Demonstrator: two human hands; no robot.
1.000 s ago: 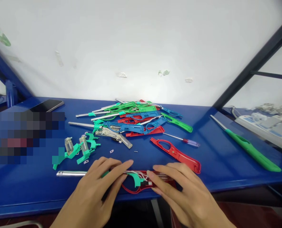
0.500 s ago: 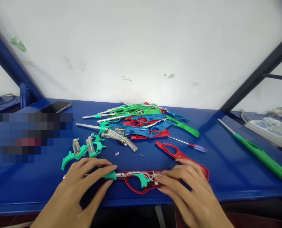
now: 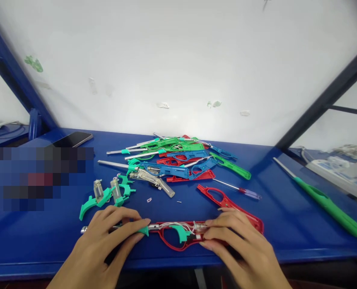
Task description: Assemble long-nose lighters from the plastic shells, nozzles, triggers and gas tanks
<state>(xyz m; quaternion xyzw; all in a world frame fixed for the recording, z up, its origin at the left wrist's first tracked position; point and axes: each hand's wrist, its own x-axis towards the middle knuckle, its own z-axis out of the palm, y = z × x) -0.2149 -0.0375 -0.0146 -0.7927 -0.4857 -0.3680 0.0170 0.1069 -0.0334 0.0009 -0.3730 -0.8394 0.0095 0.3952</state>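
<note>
In the head view, a red lighter half-shell [image 3: 178,245] lies near the table's front edge, with a teal trigger [image 3: 182,233], white wires [image 3: 172,225] and a clear fuel tank [image 3: 200,228] inside. My left hand [image 3: 106,241] pinches the teal collar [image 3: 144,230] at the base of the metal lighter tube [image 3: 84,229]. My right hand [image 3: 235,241] is closed around the tank end of the red half-shell; its fingers hide that end. Another red half-shell [image 3: 217,196] lies just behind my right hand.
Behind lies a pile of blue [image 3: 166,170], green and red lighter parts. A screwdriver [image 3: 247,193] points at it. Teal pieces with clear tanks [image 3: 98,192] sit left. A whole green lighter [image 3: 331,204] and a power strip [image 3: 341,172] are right; a phone [image 3: 72,139] is far left.
My left fingers have shifted slightly right along the tube, and the teal collar appears turned, its tip now lower. My right hand stays on the shell. The camera view has tilted slightly up.
</note>
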